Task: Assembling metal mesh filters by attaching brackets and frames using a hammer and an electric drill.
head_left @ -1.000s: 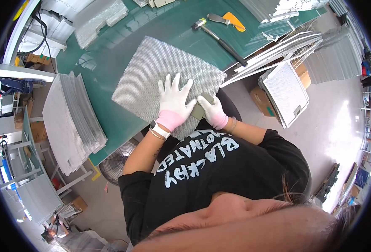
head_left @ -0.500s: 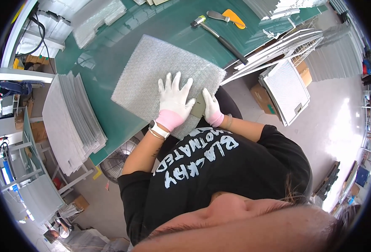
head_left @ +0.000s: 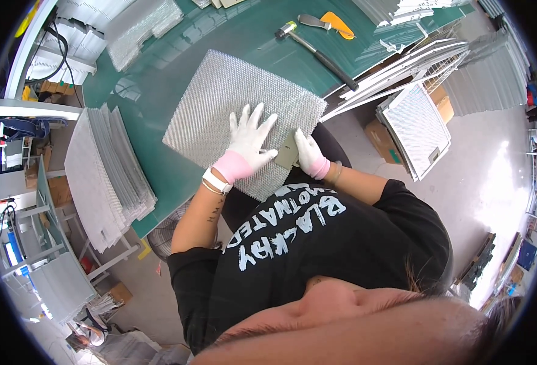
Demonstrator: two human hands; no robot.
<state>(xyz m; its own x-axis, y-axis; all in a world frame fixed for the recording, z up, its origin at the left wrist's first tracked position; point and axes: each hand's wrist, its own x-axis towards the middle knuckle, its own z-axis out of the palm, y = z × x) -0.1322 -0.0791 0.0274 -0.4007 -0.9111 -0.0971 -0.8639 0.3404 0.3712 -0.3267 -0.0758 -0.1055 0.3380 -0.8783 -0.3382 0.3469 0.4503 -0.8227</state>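
Observation:
A square sheet of silvery metal mesh (head_left: pixel 232 100) lies on the green table top (head_left: pixel 159 73). My left hand (head_left: pixel 247 143), in a white and pink glove, presses flat on the mesh near its close edge, fingers spread. My right hand (head_left: pixel 309 155), gloved the same way, grips the close right edge of the mesh beside a small tan card (head_left: pixel 288 155). A watch sits on my left wrist.
A hammer (head_left: pixel 317 52) and an orange-handled scraper (head_left: pixel 329 23) lie at the far side of the table. A stack of mesh sheets (head_left: pixel 107 176) stands on a rack to the left. Framed mesh panels (head_left: pixel 414 128) and cardboard boxes sit at the right.
My right hand has shifted along the close edge of the mesh and closed on it. My left hand stays pressed flat on the sheet.

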